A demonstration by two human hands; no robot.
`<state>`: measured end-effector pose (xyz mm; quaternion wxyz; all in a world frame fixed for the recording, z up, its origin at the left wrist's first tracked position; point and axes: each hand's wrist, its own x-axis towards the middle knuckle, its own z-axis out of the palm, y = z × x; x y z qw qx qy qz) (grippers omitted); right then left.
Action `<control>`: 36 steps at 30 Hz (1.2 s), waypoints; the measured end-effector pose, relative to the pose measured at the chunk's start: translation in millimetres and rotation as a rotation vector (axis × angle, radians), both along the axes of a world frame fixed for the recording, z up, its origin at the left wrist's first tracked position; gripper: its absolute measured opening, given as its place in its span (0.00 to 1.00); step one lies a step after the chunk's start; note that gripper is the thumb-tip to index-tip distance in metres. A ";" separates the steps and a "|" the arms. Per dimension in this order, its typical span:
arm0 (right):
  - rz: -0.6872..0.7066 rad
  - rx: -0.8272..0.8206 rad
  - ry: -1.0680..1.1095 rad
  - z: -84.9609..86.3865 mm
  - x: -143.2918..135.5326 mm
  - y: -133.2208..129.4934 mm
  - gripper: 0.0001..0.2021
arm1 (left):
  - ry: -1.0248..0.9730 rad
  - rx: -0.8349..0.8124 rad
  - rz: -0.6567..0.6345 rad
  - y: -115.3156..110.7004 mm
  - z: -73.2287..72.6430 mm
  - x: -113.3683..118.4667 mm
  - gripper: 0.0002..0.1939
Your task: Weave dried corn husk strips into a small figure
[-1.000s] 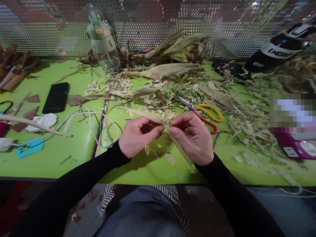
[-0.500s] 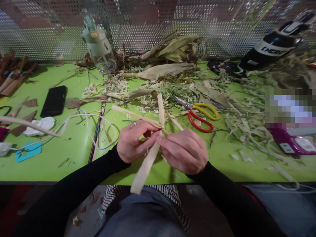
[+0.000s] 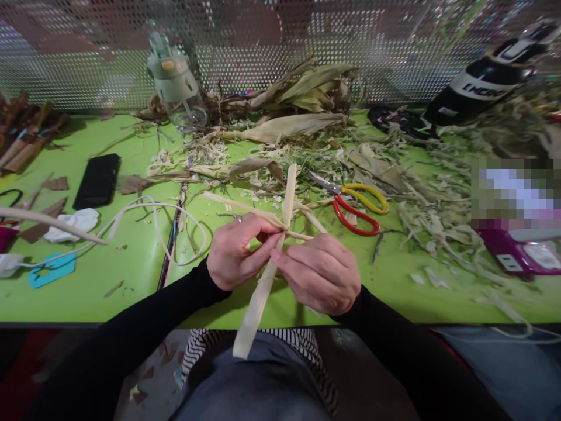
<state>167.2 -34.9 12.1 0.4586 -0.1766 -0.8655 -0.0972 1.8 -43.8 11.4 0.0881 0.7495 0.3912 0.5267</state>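
Note:
Pale strips of dried husk (image 3: 258, 307) meet at a small knot between my two hands, with ends pointing up, left, right and down towards my lap. My left hand (image 3: 240, 248) has its thumb and fingers closed on the husk strips just left of the knot, and a ring shows on one finger. On the other side, my right hand (image 3: 322, 272) pinches the strips below and right of the knot, its fingers curled. Scissors (image 3: 357, 204) with one red and one yellow handle lie beyond my right hand on the green table (image 3: 131, 298).
Dried husks (image 3: 302, 126) and shredded scraps lie across the back and right. A clear bottle (image 3: 177, 88), a black phone (image 3: 96, 181) and a white cable (image 3: 153, 204) are at left. At right are a black bottle (image 3: 475, 88) and a purple package (image 3: 517, 248).
My right hand has shifted slightly left. The upper strip leans more to the right, the lower strip hangs a little lower, and a thin strip now shows above my right fingers.

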 end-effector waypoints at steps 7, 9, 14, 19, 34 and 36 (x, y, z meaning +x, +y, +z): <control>-0.081 -0.086 0.102 0.9 0.2 4.5 0.14 | -0.130 -0.059 -0.034 4.0 -4.7 -2.6 0.03; -0.207 -0.128 0.137 0.8 0.0 7.1 0.15 | -0.179 -0.093 -0.044 5.0 -7.9 -4.5 0.04; -0.192 -0.241 -0.018 0.5 -0.8 9.3 0.03 | -0.172 -0.155 -0.033 3.6 -9.9 -5.4 0.04; -0.100 -0.226 0.002 0.6 -1.0 6.7 0.05 | -0.122 -0.207 -0.017 0.6 -3.3 -3.5 0.04; -0.204 -0.542 0.163 8.7 9.3 18.1 0.07 | -0.118 -0.211 -0.178 8.0 -3.5 -2.1 0.04; -0.151 -0.636 0.127 10.1 11.1 19.3 0.08 | -0.153 -0.264 -0.178 7.2 -5.1 -0.7 0.04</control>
